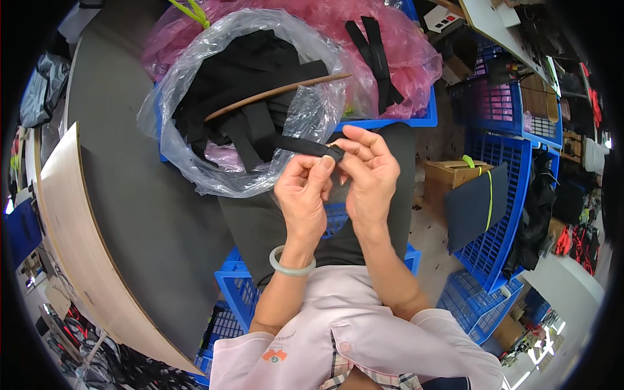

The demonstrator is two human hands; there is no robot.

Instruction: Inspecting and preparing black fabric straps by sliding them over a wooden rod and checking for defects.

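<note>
Both my hands meet at the end of a black webbing strap (300,145), which runs leftward into the clear plastic bag (158,127). My left hand (302,193) pinches the strap end between thumb and fingers. Against the same end, my right hand (370,174) has its fingertips closed, gripping a small dark piece with a yellowish glint; its exact kind is hidden by the fingers. Inside the bag lies a heap of black strap pieces (244,62). A thin, pointed wooden stick (273,92) rests across the heap and the bag's rim.
Pink plastic sheeting (413,55) with black strips (376,62) on it fills a blue crate (422,121) beyond my hands. A grey table (143,195) with a pale wooden board (81,240) stands left. On the right are blue crates (497,214) and a cardboard box (437,182).
</note>
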